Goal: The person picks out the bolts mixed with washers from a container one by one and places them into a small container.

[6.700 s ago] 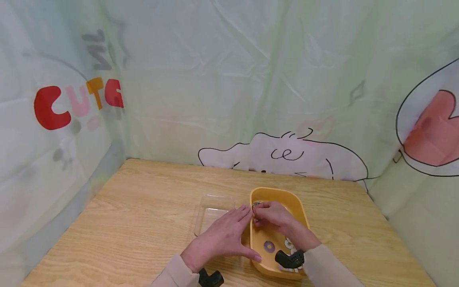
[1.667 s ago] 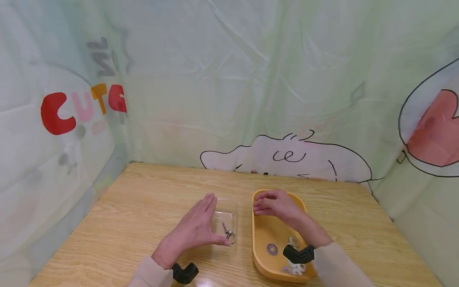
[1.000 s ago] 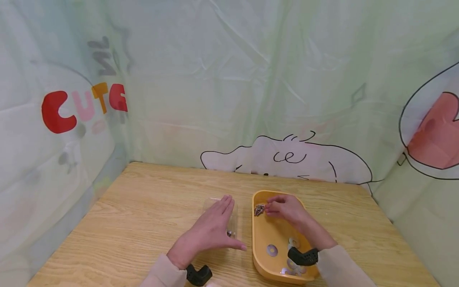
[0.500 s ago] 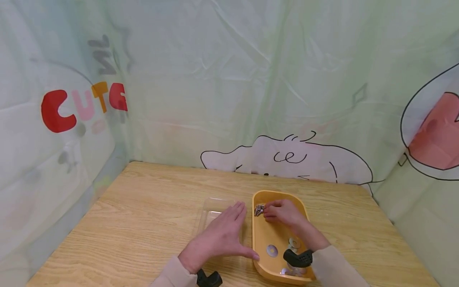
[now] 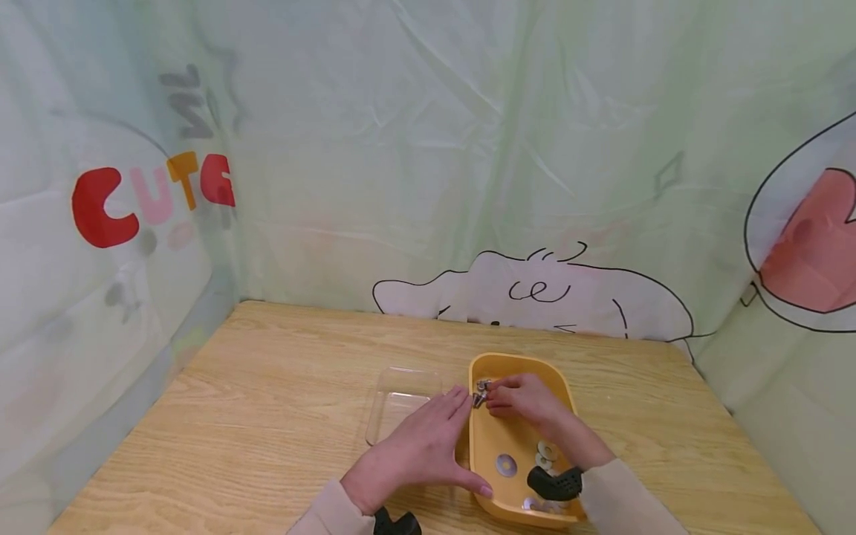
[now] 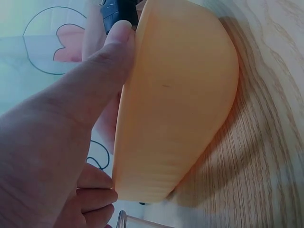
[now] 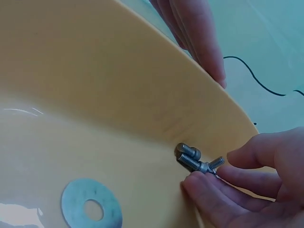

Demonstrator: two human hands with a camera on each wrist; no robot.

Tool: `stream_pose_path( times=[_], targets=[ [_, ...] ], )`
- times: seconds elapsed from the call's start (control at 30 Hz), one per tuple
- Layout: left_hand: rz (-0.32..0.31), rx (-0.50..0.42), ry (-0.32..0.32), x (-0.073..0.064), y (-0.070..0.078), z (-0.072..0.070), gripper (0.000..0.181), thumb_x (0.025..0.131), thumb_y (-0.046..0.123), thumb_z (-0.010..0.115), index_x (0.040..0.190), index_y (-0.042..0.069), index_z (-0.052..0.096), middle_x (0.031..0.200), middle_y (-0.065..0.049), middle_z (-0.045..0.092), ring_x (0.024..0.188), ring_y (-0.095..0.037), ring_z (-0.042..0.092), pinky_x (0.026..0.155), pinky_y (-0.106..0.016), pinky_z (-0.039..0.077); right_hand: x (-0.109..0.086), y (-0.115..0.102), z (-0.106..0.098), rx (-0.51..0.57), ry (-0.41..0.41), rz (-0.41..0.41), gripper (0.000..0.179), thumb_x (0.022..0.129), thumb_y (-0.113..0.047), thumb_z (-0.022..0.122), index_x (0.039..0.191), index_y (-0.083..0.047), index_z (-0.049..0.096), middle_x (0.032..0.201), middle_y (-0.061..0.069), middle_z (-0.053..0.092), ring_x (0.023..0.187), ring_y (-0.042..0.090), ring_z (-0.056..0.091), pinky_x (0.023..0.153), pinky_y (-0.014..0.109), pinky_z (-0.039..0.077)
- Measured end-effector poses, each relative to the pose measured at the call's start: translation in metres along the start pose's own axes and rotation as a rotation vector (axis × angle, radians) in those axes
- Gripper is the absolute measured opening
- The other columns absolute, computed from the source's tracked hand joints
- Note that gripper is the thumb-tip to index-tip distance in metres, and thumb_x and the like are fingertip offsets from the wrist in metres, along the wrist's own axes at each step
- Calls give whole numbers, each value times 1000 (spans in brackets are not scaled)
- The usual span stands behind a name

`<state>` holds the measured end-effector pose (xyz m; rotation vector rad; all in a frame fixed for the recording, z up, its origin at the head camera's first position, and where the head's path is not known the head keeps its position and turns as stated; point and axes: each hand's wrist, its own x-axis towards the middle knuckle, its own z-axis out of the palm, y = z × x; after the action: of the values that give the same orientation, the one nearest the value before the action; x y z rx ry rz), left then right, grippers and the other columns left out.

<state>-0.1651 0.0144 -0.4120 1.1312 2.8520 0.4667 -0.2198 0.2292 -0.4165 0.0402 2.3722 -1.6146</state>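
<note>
In the head view a yellow bin (image 5: 495, 438) stands on the table with a small cluster of silver screws (image 5: 481, 394) in its far left corner. My right hand (image 5: 528, 401) reaches in, fingers curved at the screws. The right wrist view shows the threaded screws (image 7: 190, 159) beside a thumb (image 7: 209, 194) and fingertips (image 7: 235, 156) that stand apart. My left hand (image 5: 424, 446) is spread along the bin's left side, thumb on the near rim. In the left wrist view its straight fingers (image 6: 97, 194) touch the rim of the bin (image 6: 175, 95).
A clear plastic box (image 5: 372, 420) stands left of the bin, partly behind my left hand. Several flat washers lie in the near half of the bin, one washer (image 5: 506, 466) apart from the others. A printed curtain (image 5: 401, 148) hangs behind the wooden table (image 5: 267, 401).
My left hand has moved right from over the clear box, where screws showed earlier, to the bin's rim. My right hand has shifted slightly within the bin, staying by the screws.
</note>
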Motion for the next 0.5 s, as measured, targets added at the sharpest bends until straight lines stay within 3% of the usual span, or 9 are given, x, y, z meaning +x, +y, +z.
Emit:
stream_pose_path(
  times=[0.3, 0.5],
  targets=[
    [18, 9, 15, -1, 0, 0, 124, 72, 80, 65, 157, 2, 21, 164, -15, 25, 152, -27, 24, 124, -39, 26, -1, -2, 0, 44, 39, -7, 31, 97, -3, 53, 120, 16, 59, 112, 28, 68, 94, 29, 72, 86, 40, 61],
    [5, 1, -2, 0, 1, -1, 123, 72, 80, 65, 157, 3, 21, 164, -13, 25, 153, -25, 24, 124, -39, 25, -5, -8, 4, 52, 8, 6, 32, 97, -3, 55, 121, 16, 59, 111, 27, 69, 94, 30, 73, 86, 41, 61]
  ],
)
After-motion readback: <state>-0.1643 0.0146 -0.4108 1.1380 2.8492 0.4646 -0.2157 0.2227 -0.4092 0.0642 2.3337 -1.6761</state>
